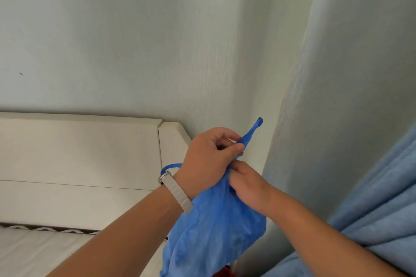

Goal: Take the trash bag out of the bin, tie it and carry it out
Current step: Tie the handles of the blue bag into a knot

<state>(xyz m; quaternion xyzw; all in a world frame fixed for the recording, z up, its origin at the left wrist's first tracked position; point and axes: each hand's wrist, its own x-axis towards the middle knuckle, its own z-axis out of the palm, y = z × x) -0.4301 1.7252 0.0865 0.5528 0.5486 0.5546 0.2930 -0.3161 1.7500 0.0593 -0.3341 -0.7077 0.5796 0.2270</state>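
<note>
A blue plastic trash bag (213,229) hangs in the air in front of me, held up by both hands at its gathered top. My left hand (207,162), with a pale band on the wrist, pinches one twisted blue handle that sticks up and to the right. My right hand (247,183) grips the neck of the bag just below and to the right. A second blue handle loops out behind my left wrist. The bin is out of view.
A cream padded headboard (78,148) and a bed edge lie to the left. A pale wall corner rises ahead. A light curtain (349,96) and a blue curtain (382,198) hang on the right.
</note>
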